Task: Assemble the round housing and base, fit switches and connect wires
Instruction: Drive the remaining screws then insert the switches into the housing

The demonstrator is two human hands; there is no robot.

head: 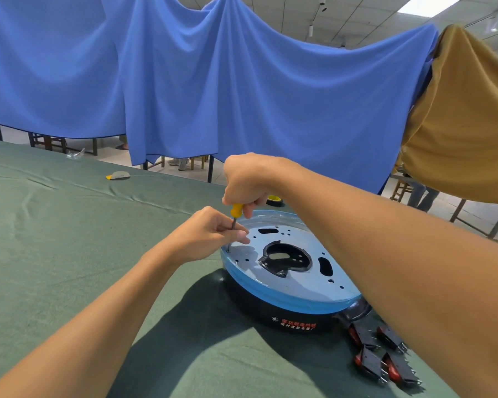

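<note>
The round black housing point(259, 308), topped by its stiff, probably slick blue-filmed metal base plate point(288, 285), sits on the green cloth-covered surface point(69, 239), the right hand point(247, 179) clenching a yellow-handled screwdriver point(237, 209) while the left hand point(210, 234) fingers pinch its shaft.

Screwdriver point(237, 210) handle mostly buried in right hand point(250, 179), shaft partly behind left hand point(210, 234) fingers; whatever's at its tip is too small to tell. Right forearm hides the right rim of the round housing point(288, 288) & some switches point(385, 360) at btm right. Roll point(275, 200) behind right hand shows only a sliver; base point(259, 308) print unreadable.
</note>
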